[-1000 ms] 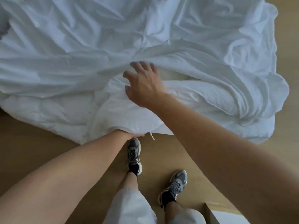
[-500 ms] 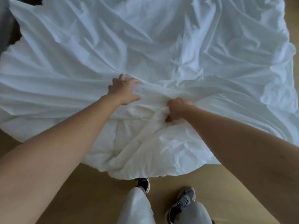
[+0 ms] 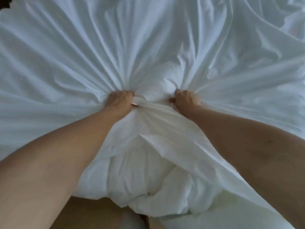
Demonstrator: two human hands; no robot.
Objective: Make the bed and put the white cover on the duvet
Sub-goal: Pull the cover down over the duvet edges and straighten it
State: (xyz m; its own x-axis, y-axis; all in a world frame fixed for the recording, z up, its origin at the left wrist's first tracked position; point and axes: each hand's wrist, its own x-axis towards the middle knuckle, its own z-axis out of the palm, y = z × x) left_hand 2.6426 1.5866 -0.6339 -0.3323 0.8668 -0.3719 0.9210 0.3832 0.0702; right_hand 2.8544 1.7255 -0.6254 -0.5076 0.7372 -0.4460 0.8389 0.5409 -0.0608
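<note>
At 6 o'clock, closest to the camera, a strip of tan floor shows, with a pale trouser leg of the person just right of it. Directly above that, a thick, puffy bundle of the duvet hangs over the near edge and bulges down toward the floor, partly wrapped in thinner white cloth. Both bare forearms run up from 7 and 4 o'clock, one on each side of this bundle.

At the centre, the left hand is closed tight, its fingers curled down into a gathered bunch of the white cover. Just to the right, with a small hump of fabric between them, the right hand is clenched the same way, its fingers buried in another fistful of the cover. A taut twisted band of cloth links the two grips.

From both fists long creases fan outward toward 9, 12 and 3 o'clock. Beyond them the cover lies spread and rumpled across the whole far half of the view, with heavier folds near 1 o'clock. A sliver of something dark shows at the 11 o'clock corner.
</note>
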